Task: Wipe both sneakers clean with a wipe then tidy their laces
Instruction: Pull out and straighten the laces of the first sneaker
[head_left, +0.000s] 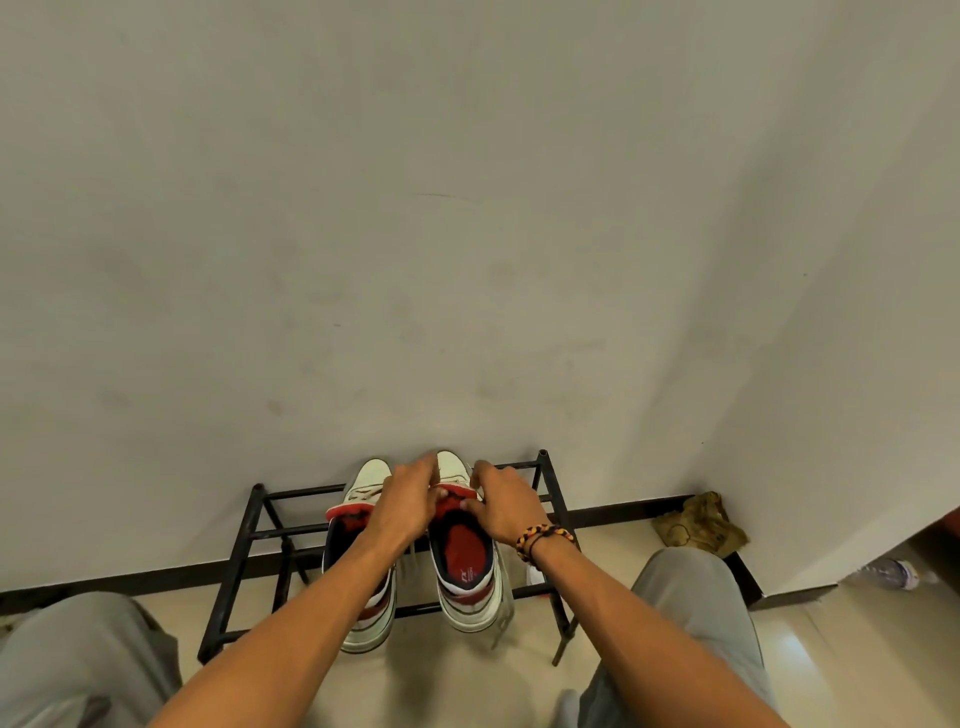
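Note:
Two white sneakers with red and navy linings stand side by side on a black metal shoe rack (244, 540), toes toward the wall. The left sneaker (363, 613) is partly covered by my left forearm. My left hand (410, 499) and my right hand (501, 501) both reach over the tongue and laces of the right sneaker (470, 577). Fingers of both hands curl around the lace area near the red tongue; the laces themselves are mostly hidden under the hands. My right wrist carries braided bracelets. No wipe is visible.
A plain wall rises just behind the rack. A crumpled brownish cloth (701, 525) lies in the corner on the right. A clear plastic bottle (891, 571) lies at far right. My knees in grey trousers flank the rack on the tiled floor.

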